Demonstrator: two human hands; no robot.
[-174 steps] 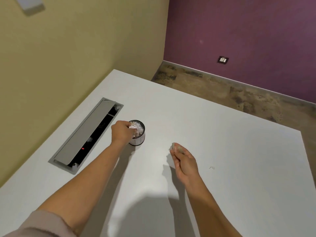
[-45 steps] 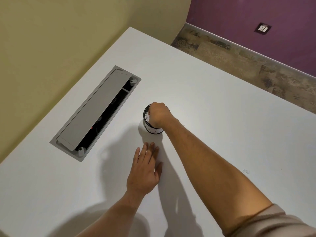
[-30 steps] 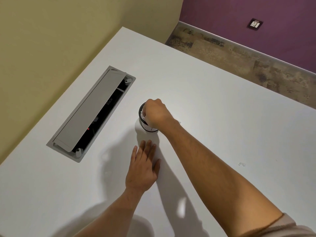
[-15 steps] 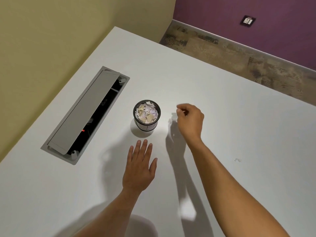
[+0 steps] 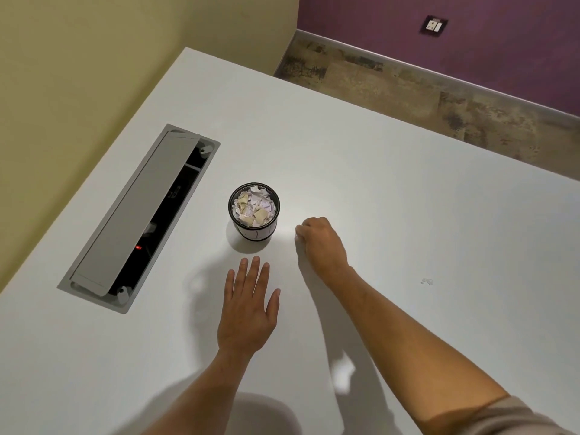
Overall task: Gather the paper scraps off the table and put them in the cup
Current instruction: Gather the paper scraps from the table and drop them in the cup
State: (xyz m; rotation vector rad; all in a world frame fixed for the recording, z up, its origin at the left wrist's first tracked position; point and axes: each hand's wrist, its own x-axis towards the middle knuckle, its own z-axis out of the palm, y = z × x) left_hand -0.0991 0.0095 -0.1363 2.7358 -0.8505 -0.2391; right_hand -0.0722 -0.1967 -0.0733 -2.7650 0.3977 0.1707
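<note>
Left hand [image 5: 248,309] lay flat on the white table [image 5: 392,199], fingers spread, holding nothing, just near of the cup [image 5: 254,211]. Right hand [image 5: 320,243] was curled into a loose fist, fingertips down at the surface right of the cup; whether it pinched anything could not be told. Cup stood upright, filled with paper scraps [image 5: 253,206]. One small scrap [image 5: 426,281] remained well to the right. Grey cable hatch [image 5: 138,215] sat left, lid ajar. Yellow wall left, purple wall far with a socket [image 5: 433,25]. No legible writing.

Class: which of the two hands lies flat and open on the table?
The left hand, fingers spread just below the cup; the right hand is curled closed.
</note>
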